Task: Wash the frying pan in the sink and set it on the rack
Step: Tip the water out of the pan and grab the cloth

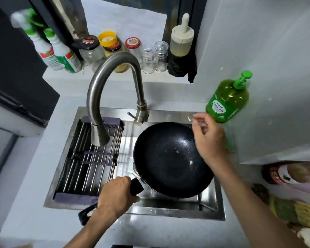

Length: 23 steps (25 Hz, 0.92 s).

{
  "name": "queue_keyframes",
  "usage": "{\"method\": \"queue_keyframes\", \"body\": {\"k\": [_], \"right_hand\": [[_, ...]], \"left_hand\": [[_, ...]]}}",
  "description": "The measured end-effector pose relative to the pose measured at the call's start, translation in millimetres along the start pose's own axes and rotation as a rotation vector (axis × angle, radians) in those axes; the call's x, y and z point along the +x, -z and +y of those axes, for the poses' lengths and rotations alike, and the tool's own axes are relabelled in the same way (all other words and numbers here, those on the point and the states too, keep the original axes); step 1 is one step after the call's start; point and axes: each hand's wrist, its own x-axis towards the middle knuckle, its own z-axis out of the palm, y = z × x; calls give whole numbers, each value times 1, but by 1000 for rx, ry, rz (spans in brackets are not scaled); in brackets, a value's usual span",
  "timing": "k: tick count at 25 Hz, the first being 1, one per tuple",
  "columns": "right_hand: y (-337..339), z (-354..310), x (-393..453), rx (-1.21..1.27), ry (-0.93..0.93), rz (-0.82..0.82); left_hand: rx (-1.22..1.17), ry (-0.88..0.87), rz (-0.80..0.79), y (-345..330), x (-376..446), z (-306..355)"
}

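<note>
A: Frying pan [170, 158] in sink [211, 210], right of rack [89, 165]. Left hand [115, 196] clamped on handle [136, 186]; right hand [208, 138] loosely spread above far rim, holding nothing.

B: Risk: one-handed hold, wet handle. Could tip, bang the basin. Faucet [104, 97] aimed over rack, not pan.

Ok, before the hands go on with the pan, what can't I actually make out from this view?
- Sink floor and drain, head view: covered by the frying pan.
- Pan handle, middle part: wrapped by the left hand.
- Water flow at the faucet: too faint to tell.
- Right hand: fingertips blurred, so any contact with the pan rim is unclear.
- Items at lower right: cut off by the frame edge, blurred.
</note>
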Motion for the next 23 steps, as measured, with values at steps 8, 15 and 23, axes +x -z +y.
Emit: {"method": "queue_keyframes", "body": {"k": [8,15,23], "right_hand": [[-144,-155,-44,470,-214,-762],[-66,-84,-28,436,-198,-404],[-37,-23,6,495,-150,-303]], "left_hand": [[-77,-34,-60,-70,39,-42],[-75,-82,-72,-100,73,-46],[-287,-9,-182,-147,105,-40]]}}
